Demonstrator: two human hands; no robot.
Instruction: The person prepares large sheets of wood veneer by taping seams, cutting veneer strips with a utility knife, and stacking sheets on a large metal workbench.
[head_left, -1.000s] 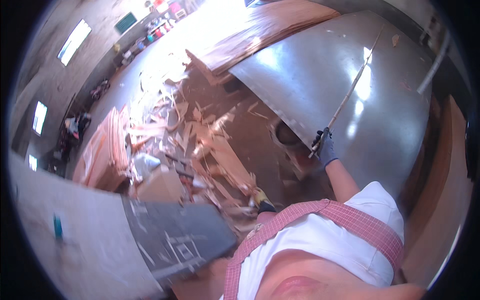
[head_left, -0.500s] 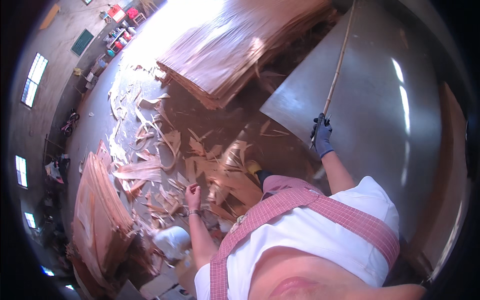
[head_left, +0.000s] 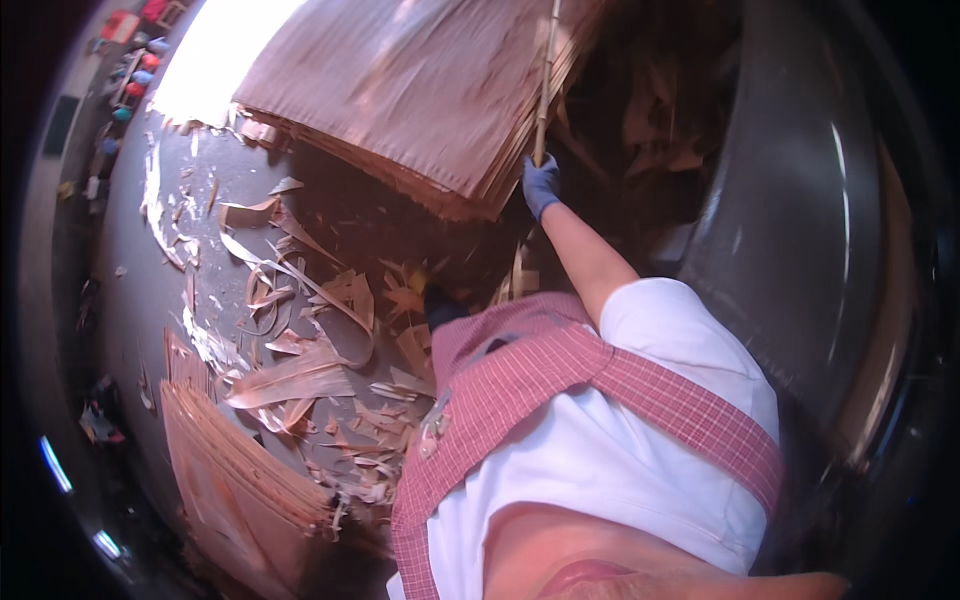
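My right hand (head_left: 541, 186), in a blue-grey glove, is closed around the lower end of a long thin bamboo pole (head_left: 547, 90). The pole runs upward from the hand and leaves the picture at the top edge. Just left of the hand is the near right corner of a big stack of thin wood veneer sheets (head_left: 390, 95), and the pole passes over its right side. My left hand is out of sight.
Torn veneer strips and scraps (head_left: 300, 370) litter the floor. A smaller veneer stack (head_left: 245, 490) stands at the lower left. To the right rises a broad, smooth grey surface (head_left: 790, 220). Colourful objects (head_left: 135, 85) line the far left side.
My right hand has moved left with the pole, from over the grey surface to the big veneer stack's corner. My left hand has dropped out of view. The view has shifted.
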